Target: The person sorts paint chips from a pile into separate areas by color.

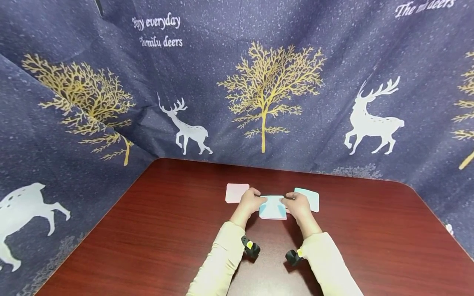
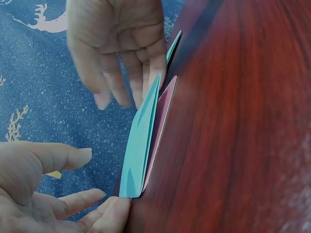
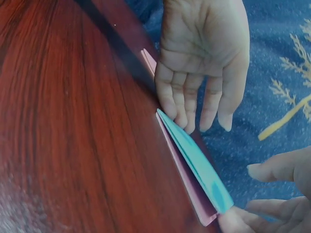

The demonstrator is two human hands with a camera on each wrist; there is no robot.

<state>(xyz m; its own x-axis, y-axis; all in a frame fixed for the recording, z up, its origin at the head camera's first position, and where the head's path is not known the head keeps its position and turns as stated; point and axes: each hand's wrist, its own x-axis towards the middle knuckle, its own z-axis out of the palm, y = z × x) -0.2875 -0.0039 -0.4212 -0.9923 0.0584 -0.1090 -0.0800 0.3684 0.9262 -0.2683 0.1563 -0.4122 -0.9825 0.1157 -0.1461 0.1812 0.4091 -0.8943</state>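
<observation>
In the head view, a light-blue card [image 1: 273, 207] lies over a pink card [image 1: 273, 218], with my left hand [image 1: 250, 200] and right hand [image 1: 297, 204] at its two sides. In the left wrist view, a fingertip of my left hand [image 2: 48, 194] touches the end of the blue card [image 2: 138, 141], its thumb standing apart. The right wrist view has my right hand [image 3: 277, 199] with a fingertip at the other end of the blue card [image 3: 199, 160]. There the blue card's end stands off the pink card [image 3: 187, 177]. Both hands' visible fingers are fairly straight.
Beside my left hand lies a pink card pile [image 1: 237, 193], and beside my right hand a light-blue one [image 1: 310, 200]. Both rest on the reddish-brown table [image 1: 148, 238]. A dark-blue cloth [image 1: 222, 82] printed with deer and trees hangs behind.
</observation>
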